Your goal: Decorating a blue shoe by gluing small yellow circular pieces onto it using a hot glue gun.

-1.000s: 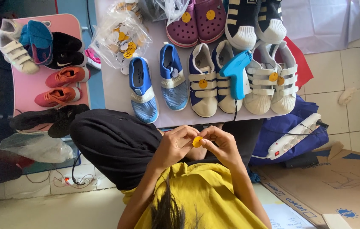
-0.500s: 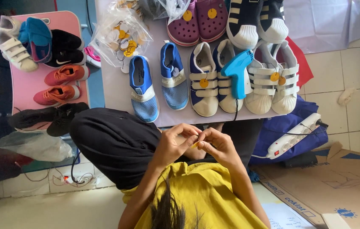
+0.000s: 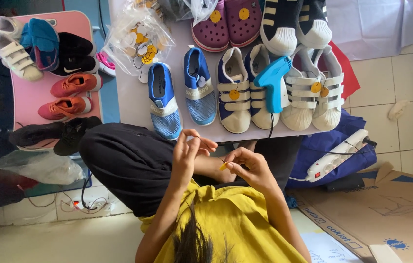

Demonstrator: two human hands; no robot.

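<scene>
My right hand [image 3: 249,168] pinches a small round yellow tag [image 3: 223,166] over my lap. A thin thread runs from the tag up to my left hand [image 3: 189,151], which is raised a little with thumb and finger pinched on it. Both hands hover just in front of the low white table [image 3: 128,104]. Nearest them on the table is a pair of blue slip-on shoes [image 3: 165,102]. A blue tagging gun [image 3: 272,83] lies on white strap shoes [image 3: 235,90] that carry yellow tags.
A plastic bag of round tags [image 3: 141,41] lies at the table's back left. A pink table [image 3: 31,97] at the left holds several shoes. A white power strip [image 3: 340,156] lies on blue cloth at the right, with a cardboard box [image 3: 386,214] beside it.
My hands, held together around the yellow tag, have drawn apart. The left hand has lifted up and left with the thread; the right keeps the tag.
</scene>
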